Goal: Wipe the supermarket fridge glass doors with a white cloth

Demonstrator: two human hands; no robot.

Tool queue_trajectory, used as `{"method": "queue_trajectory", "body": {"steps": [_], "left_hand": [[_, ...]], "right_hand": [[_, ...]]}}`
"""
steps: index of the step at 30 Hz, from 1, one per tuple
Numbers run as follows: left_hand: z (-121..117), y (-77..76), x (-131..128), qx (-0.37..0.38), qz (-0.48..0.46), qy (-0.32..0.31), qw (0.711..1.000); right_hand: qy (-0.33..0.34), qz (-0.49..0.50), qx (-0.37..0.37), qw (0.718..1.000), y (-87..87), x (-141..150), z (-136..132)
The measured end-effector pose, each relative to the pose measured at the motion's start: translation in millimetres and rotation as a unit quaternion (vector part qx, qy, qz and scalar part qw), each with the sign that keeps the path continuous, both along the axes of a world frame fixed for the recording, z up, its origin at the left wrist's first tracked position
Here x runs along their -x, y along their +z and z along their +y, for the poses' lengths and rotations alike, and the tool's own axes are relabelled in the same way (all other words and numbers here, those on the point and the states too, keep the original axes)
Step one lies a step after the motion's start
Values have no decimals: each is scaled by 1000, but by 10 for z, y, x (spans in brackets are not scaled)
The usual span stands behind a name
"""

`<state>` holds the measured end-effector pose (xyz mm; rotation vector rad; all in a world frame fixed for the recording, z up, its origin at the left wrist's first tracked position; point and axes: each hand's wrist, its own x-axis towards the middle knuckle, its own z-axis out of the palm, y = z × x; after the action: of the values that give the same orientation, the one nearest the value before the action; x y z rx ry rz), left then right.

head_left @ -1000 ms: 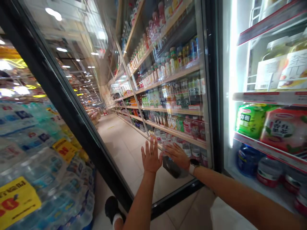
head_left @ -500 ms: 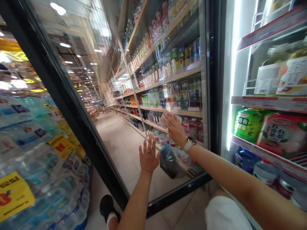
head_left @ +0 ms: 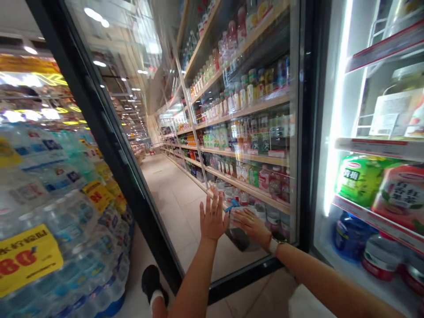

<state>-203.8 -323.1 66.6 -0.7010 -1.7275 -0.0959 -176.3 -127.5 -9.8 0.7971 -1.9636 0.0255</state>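
Observation:
A glass door with a black frame stands open in front of me. My left hand lies against the glass, palm forward, fingers spread, holding nothing. To its right, my right hand, with a watch on the wrist, presses flat on the lower glass. A pale, thin cloth shows at its far edge, mostly hidden under the fingers. Close to both hands, a dark bag-like thing with a blue tie appears in the glass; I cannot tell whether it is behind it or reflected.
On the right is a lit cooler with shelves of drink packs and large bottles. Stacked water bottles with yellow price signs stand at the left. The black door frame slants between. Bottle shelves show in the glass.
My right hand has slid down the glass with the cloth, from mid-height to beside the blue tie. My left hand stays on the glass. The view has shifted slightly left.

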Motion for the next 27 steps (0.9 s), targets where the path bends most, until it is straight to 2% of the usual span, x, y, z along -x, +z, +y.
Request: {"method": "queue_trajectory", "body": {"steps": [2, 4, 8, 10, 11, 12, 14, 16, 20, 22, 24, 25, 27], "left_hand": [[-4, -8, 19, 1, 1, 2, 1000], [-9, -12, 40, 3, -1, 4, 1000], [-14, -10, 69, 2, -8, 0, 1000], [-15, -9, 70, 3, -11, 0, 1000], [-15, -9, 68, 4, -13, 0, 1000], [-15, -11, 64, 5, -15, 0, 1000], [-13, -17, 55, 6, -22, 1, 1000], [-11, -25, 45, 6, -32, 2, 999], [-2, -32, 28, 6, -35, 0, 999], [3, -27, 18, 5, -32, 3, 999], [7, -19, 11, 3, -27, 7, 1000], [8, -15, 9, 3, -24, 8, 1000], [7, -12, 11, 2, -21, 7, 1000]], "right_hand": [[14, 16, -3, 1000, 244, 46, 25], [17, 34, 13, 999, 589, 107, 44], [14, 75, 96, 992, 1255, 217, 61], [10, 74, 133, 988, 1424, 242, 50], [9, 73, 144, 987, 1447, 244, 37], [8, 74, 152, 986, 1426, 239, 20], [7, 75, 151, 986, 1263, 209, -20], [3, 65, 129, 989, 974, 159, -55], [-1, 25, 46, 999, 277, 33, -66], [6, 14, 21, 1000, 16, -21, -42], [16, 10, 3, 1000, -104, -50, -11], [20, 9, -5, 1000, -98, -51, 4], [23, 6, -17, 1000, 46, -26, 29]]}}
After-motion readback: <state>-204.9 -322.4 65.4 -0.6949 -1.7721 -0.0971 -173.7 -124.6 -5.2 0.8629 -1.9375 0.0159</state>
